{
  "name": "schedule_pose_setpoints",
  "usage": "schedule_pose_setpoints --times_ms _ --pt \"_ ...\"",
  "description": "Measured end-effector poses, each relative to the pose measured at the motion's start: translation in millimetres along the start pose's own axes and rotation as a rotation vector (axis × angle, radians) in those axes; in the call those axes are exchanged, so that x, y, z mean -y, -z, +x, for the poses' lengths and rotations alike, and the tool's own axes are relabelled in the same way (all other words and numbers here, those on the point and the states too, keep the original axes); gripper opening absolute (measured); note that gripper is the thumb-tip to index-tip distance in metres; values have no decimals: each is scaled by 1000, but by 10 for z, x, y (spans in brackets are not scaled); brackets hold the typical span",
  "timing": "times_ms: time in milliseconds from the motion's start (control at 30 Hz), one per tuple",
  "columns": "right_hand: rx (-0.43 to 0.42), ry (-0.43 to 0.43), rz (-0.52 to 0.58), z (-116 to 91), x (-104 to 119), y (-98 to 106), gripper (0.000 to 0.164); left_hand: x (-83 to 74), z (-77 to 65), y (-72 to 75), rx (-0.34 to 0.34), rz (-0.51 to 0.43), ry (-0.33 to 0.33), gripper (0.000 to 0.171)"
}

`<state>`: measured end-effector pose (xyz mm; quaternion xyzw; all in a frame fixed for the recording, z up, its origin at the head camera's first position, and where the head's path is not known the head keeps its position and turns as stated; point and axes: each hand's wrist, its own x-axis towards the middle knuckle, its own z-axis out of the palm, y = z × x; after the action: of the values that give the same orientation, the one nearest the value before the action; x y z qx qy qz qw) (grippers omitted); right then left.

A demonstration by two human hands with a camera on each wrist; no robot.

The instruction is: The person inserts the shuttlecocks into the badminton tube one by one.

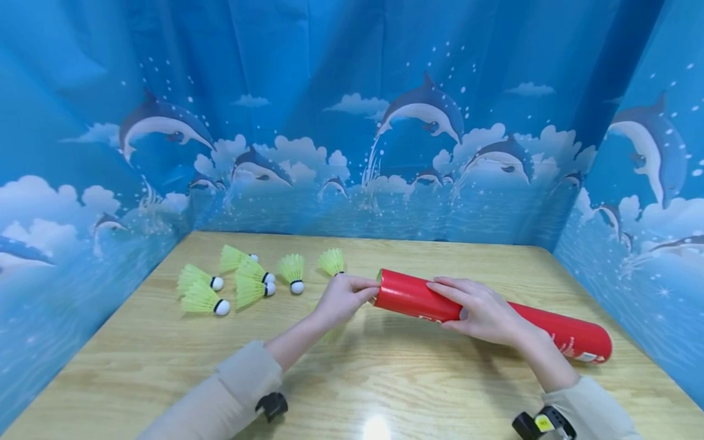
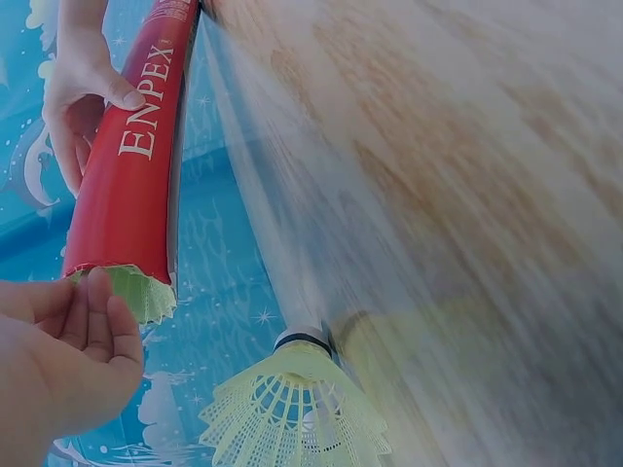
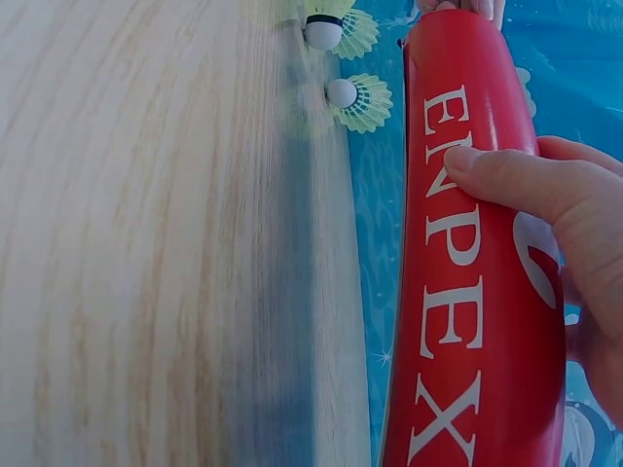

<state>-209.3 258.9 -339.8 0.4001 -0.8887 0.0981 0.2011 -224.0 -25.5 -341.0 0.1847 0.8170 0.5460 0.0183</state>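
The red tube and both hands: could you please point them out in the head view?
Red tube (image 1: 409, 296), head view: side wall near the open end.
Left hand (image 1: 342, 299), head view: its middle.
Right hand (image 1: 485, 310), head view: its back.

The left hand (image 1: 342, 299) partly hides a far shuttlecock (image 1: 332, 261); the right hand (image 1: 486, 310) covers part of the red tube (image 1: 409, 294), its right-end print (image 1: 574, 348) illegibly small.

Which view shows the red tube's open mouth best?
Left wrist view: the mouth turns toward the camera, showing a shuttlecock inside. Head view shows a sliver beside the left hand; in the right wrist view, it faces away.
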Motion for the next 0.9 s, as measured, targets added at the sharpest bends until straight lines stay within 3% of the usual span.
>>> schedule_pose_setpoints --times_ms 367,567,800,900 --pt "1 -9 -2 10 -11 17 85 13 -32 160 1 -9 19 22" --pt "3 -10 -5 10 -14 23 85 76 -59 316 -54 -18 69 18" --pt "11 -27 -2 -1 -12 26 84 213 -148 515 -118 -14 61 17" --pt "13 -32 -4 -10 -14 25 84 265 -205 599 -133 -12 92 15"
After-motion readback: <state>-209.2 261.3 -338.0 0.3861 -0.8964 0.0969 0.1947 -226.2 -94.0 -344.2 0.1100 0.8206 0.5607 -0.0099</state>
